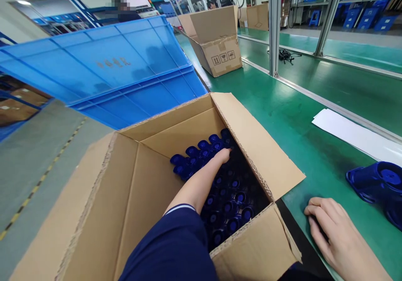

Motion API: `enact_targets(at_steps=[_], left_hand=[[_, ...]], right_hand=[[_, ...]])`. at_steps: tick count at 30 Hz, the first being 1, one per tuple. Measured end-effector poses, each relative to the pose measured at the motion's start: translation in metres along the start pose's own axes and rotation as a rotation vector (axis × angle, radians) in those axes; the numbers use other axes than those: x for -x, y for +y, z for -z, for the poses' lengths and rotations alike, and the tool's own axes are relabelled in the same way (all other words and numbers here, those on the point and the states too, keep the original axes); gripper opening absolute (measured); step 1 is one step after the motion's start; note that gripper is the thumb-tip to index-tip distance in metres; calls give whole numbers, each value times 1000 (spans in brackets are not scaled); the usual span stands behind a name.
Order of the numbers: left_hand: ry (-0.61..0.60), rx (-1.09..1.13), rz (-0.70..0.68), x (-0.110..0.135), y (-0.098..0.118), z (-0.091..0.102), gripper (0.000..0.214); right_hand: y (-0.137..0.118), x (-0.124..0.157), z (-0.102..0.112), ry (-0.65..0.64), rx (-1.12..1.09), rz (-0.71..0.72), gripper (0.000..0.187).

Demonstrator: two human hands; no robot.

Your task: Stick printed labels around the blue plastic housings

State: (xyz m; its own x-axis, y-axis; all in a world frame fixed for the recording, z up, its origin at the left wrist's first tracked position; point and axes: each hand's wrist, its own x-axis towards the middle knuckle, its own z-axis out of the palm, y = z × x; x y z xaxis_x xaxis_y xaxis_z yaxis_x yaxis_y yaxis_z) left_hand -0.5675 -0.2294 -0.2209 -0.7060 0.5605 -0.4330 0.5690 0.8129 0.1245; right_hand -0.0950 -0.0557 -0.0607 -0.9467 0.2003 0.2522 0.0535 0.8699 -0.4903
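An open cardboard box [157, 126] stands in front of me with several rows of dark blue plastic parts [234, 201] inside, round-ended and cup-like. My left hand [223, 155] reaches deep into it, at the far right among the parts. Its fingers are mostly hidden in shadow, so their grip does not show. On the green table to the right rests my right hand [333, 226], loosely bent, with a gap between thumb and fingers and nothing held. Beyond it, at the right edge, lie similar blue plastic parts [373, 180].
A large blue plastic crate [132, 63] stands behind the box on the left. Another open cardboard box [216, 46] sits farther back on the table. White sheets [358, 134] lie at right, beside a metal frame post [274, 29]. A person [124, 11] is in the background.
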Motion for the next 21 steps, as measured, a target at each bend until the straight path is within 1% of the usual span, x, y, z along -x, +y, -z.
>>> enact_targets(at_steps=[7, 15, 18, 21], left_hand=[[59, -70, 51, 4, 2, -13, 37], [159, -99, 219, 5, 21, -18, 35], [212, -107, 229, 3, 27, -19, 35], [234, -103, 204, 3, 28, -19, 36]], right_hand=[[1, 1, -1, -1, 0, -2, 14], [0, 0, 0, 9, 6, 0, 14], [1, 0, 0, 7, 5, -3, 13], [1, 0, 0, 2, 2, -7, 13]])
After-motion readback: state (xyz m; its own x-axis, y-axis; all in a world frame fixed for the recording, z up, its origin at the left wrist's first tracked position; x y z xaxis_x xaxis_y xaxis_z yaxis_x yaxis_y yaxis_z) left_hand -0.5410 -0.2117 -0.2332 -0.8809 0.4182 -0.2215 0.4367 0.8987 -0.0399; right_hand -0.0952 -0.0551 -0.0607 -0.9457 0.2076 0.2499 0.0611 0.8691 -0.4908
